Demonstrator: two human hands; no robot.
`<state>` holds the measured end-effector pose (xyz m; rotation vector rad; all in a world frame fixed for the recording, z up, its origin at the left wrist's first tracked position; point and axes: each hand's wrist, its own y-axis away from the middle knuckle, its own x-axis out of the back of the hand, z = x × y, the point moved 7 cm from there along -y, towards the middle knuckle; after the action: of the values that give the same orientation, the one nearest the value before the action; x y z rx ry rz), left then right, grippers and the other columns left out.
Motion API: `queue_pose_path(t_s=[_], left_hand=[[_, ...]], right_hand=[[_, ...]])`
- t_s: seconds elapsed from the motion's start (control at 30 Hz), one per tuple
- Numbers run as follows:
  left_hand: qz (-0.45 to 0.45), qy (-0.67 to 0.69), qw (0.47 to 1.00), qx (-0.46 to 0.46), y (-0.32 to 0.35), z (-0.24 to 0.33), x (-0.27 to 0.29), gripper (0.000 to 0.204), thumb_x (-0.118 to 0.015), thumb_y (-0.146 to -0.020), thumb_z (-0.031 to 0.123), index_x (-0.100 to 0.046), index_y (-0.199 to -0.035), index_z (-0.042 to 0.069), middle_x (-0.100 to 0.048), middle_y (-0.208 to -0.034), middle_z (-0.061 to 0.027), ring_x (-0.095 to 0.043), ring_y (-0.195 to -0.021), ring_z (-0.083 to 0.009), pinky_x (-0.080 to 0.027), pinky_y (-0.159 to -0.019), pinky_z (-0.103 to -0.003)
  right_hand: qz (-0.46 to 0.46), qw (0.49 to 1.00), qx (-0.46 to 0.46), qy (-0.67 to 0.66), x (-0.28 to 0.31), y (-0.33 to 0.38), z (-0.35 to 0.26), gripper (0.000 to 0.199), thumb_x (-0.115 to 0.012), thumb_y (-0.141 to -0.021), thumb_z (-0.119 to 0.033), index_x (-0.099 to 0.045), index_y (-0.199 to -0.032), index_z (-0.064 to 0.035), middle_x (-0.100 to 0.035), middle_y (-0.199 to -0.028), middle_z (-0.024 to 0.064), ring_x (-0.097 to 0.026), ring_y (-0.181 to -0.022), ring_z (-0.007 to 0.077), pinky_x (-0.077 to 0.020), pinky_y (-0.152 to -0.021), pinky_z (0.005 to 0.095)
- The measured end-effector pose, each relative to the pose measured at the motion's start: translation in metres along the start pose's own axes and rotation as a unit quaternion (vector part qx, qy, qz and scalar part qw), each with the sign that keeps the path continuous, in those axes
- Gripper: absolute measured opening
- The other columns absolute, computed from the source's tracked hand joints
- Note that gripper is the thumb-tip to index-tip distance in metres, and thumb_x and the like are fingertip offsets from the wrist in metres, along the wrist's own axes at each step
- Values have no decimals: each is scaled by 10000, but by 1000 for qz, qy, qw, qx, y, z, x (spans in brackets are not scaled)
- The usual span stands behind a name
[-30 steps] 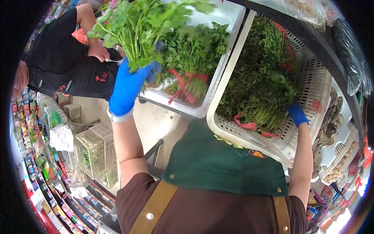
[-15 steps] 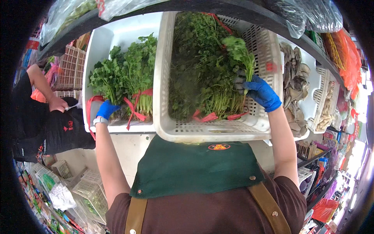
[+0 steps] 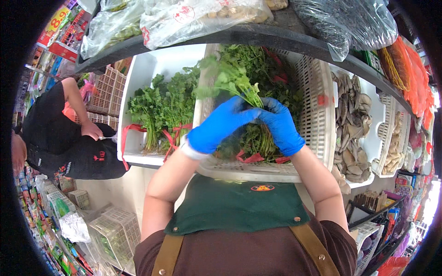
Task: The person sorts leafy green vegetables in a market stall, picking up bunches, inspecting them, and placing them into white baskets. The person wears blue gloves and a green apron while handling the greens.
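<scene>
A small bunch of leafy greens (image 3: 234,77), resembling coriander, is held over the white plastic crate (image 3: 230,171) by both hands. My left hand (image 3: 218,126), in a blue glove, is closed around the stems with its thumb across them. Close against it, my right hand (image 3: 283,131), gloved in blue too, has its fingers bent in on the stem ends. Below them, more greens (image 3: 255,140) fill the crate, some bundled with red ties (image 3: 251,158). The hands hide part of that pile, and the bunch's leaf tips are blurred.
A white foam box (image 3: 161,57) of tied greens stands left of the crate. Oyster mushrooms (image 3: 352,119) lie to its right. A dark shelf edge (image 3: 258,34) with bagged produce crosses the far side. Another person in black (image 3: 69,133) stands at the left.
My left hand has left the foam box and come right, onto the bunch. My right hand has brought the bunch from the crate's right side toward its middle. The view has shifted slightly.
</scene>
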<state>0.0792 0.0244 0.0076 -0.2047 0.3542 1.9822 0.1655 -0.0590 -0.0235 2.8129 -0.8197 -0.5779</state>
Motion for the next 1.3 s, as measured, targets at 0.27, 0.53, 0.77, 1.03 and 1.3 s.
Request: queue_pose_path(t_s=[0.27, 0.53, 0.77, 1.03, 1.3], left_hand=[[29, 35, 999, -1, -16, -15, 7, 321, -517, -833, 103, -533, -1135, -4, -580, -1076, -73, -540, -936, -138, -427, -821, -247], [78, 76, 994, -6, -11, -20, 21, 330, -478, -857, 155, -513, -1141, -9, -578, -1072, -104, -552, -936, -160, -436, -834, -279], [70, 110, 991, -17, -12, 3, 35, 368, -446, -882, 117, -427, -1227, -10, -553, -1120, -124, -537, -1042, -218, -430, -894, -317], [-66, -161, 975, -140, -14, 13, 27, 454, -472, -862, 123, -371, -1291, 13, -501, -1216, -138, -491, -1110, -220, -387, -937, -324], [-78, 105, 989, -74, -7, -4, 17, 560, -503, -843, 130, -274, -1343, 22, -470, -1248, -153, -458, -1148, -219, -346, -973, -331]], right_hand=[[-41, 998, -36, 14, -3, -2, 11, 245, -541, -854, -144, -581, -1027, 24, -631, -896, 73, -572, -791, 105, -457, -717, 234], [36, 997, -61, -32, 8, -9, 29, 179, -534, -857, -94, -545, -1005, 6, -621, -938, 91, -606, -787, 166, -498, -744, 297], [93, 988, -125, 0, 41, 8, 29, 233, -513, -857, -151, -561, -1053, -33, -604, -930, 82, -581, -794, 161, -473, -737, 280], [-41, 978, -19, 202, -14, 4, -3, 345, -625, -803, -152, -534, -1101, -3, -599, -970, 41, -530, -858, 90, -425, -766, 233], [60, 964, 24, 259, -7, 7, -1, 179, -674, -743, -70, -616, -896, 3, -610, -858, 22, -536, -768, 84, -442, -663, 230]])
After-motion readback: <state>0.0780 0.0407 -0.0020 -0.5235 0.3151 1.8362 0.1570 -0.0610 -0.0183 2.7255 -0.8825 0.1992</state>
